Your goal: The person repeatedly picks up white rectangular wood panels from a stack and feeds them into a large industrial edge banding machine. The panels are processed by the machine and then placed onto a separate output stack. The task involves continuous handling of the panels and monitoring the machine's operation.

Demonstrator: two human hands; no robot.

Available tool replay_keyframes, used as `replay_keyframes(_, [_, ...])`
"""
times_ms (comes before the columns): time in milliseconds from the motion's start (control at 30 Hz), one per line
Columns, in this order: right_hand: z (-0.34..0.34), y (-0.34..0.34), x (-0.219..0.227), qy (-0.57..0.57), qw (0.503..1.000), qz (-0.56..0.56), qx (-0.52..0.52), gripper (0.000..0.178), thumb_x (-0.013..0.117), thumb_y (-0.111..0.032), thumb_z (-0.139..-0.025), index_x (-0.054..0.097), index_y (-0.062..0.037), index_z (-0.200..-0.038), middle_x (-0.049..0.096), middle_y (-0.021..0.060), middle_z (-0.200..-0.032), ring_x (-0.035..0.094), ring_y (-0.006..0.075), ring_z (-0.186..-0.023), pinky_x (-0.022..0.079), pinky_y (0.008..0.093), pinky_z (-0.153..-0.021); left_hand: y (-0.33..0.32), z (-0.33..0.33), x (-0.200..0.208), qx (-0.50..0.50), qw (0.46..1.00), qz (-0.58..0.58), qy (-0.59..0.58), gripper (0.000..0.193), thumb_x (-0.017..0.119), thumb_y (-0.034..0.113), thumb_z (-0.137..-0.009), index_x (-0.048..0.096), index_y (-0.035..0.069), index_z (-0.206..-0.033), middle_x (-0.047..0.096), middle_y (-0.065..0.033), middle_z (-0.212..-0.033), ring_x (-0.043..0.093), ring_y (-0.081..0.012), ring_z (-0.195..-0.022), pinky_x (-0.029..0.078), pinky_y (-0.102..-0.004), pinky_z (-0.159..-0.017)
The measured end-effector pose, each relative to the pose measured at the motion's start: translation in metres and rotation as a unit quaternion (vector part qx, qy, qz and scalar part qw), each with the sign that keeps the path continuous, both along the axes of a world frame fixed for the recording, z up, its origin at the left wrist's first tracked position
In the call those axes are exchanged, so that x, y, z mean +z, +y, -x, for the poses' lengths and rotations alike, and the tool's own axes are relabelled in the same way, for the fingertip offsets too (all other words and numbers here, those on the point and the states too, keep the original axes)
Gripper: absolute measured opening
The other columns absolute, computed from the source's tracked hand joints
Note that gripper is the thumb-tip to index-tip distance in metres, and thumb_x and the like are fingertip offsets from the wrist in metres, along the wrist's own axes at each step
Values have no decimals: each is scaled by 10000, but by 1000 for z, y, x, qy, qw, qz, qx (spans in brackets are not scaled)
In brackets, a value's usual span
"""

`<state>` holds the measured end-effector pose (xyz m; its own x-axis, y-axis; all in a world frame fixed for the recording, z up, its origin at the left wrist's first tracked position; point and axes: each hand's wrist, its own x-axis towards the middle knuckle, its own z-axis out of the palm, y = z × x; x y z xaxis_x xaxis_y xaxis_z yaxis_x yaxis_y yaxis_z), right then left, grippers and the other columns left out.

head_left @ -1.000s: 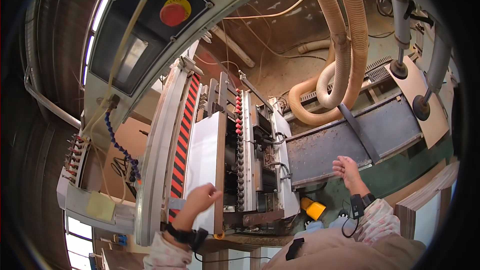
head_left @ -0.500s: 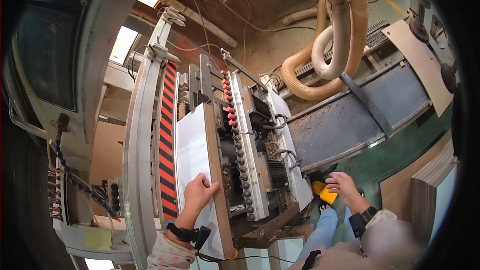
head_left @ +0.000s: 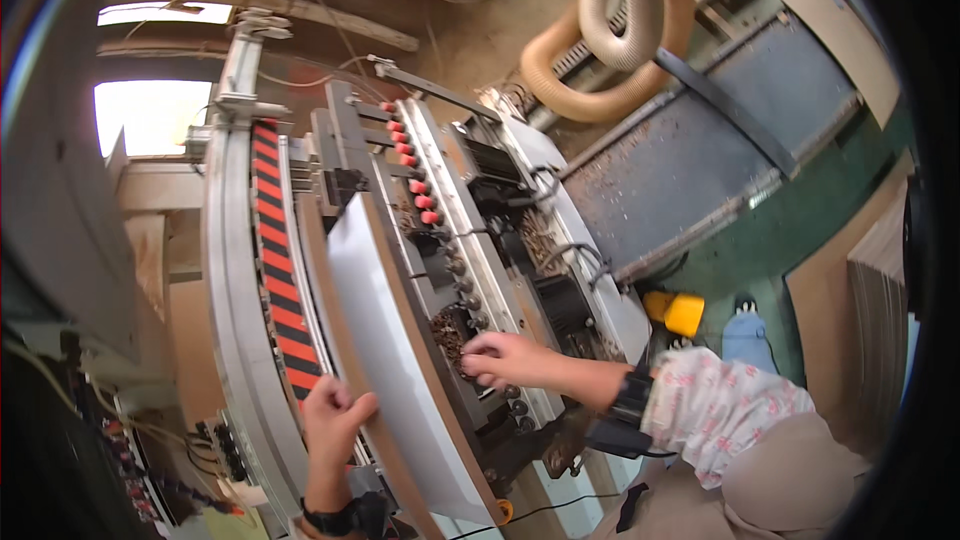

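Note:
A long white board [head_left: 385, 330] with brown edges stands tilted in the machine. My left hand [head_left: 333, 420] is closed at its left brown edge, the thumb lying over that edge. To the right of the board, my right hand [head_left: 497, 360] is over the machine bed with its fingers curled in. Whether anything is inside those fingers is hidden. Beneath and beyond that hand runs a row of small knobs [head_left: 425, 202], red at the far end and dark nearer me, along a pale metal rail [head_left: 437, 165].
A red-and-black striped strip [head_left: 280, 270] and a grey beam [head_left: 235, 310] lie left of the board. Thick tan hoses [head_left: 560, 65] hang beyond the machine. A grey table [head_left: 720, 120] extends to the right. On the floor sits a yellow foot pedal [head_left: 683, 314], near stacked boards [head_left: 880, 300].
My right hand has moved left, from beside the machine to over its bed. My left hand has shifted to the board's left edge. The board now appears more tilted, and the view has turned.

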<state>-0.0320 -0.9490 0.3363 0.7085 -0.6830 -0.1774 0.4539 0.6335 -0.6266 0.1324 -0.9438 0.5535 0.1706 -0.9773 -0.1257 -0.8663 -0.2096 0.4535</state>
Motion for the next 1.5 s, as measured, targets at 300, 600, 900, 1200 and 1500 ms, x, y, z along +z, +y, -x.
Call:
replay_keyframes(300, [-64, -20, 64, 189, 928, 165, -277, 1063, 713, -519, -633, 129, -50, -1387, 171, 255, -1386, 200, 391, -1290, 214, 453, -1046, 0, 6, -5, 42, 995, -28, 84, 321, 675, -1, -696, 373, 101, -662, 409, 46, -591, 366, -21, -506, 301, -171, -441])
replay_keyframes(600, [-85, -26, 54, 76, 944, 119, -299, 1153, 775, -474, -584, 61, -101, -1410, 170, 232, -1393, 166, 369, -1311, 198, 449, -1058, -7, 6, -16, 31, 992, -44, 114, 361, 713, 16, -691, 363, 97, -652, 409, 52, -602, 358, -16, -520, 307, -167, -449])
replay_keyframes(900, [-87, -19, 29, 63, 942, 97, -317, 1105, 756, -466, -635, 96, 4, -1386, 244, 257, -1354, 263, 345, -1273, 250, 391, -1034, -8, 9, 10, 49, 992, -40, 111, 342, 658, -32, -694, 346, 105, -666, 446, 21, -603, 428, -35, -518, 353, -171, -459])
replay_keyframes(1200, [-68, -28, 28, -111, 985, -18, -127, 902, 736, -435, -672, 306, 68, -1285, 465, 232, -1185, 467, 259, -1119, 382, 347, -934, -6, 2, 17, 34, 994, -27, 100, 313, 622, -56, -703, 351, 100, -676, 441, 20, -610, 429, -42, -518, 359, -178, -466])
replay_keyframes(1500, [-83, -26, 53, 90, 971, 68, -212, 1077, 757, -562, -562, 253, 78, -1267, 344, 263, -1248, 357, 353, -1203, 323, 398, -992, -9, 4, -10, 22, 995, -65, 73, 365, 723, 52, -694, 364, 103, -651, 399, 64, -583, 367, -3, -509, 317, -157, -442])
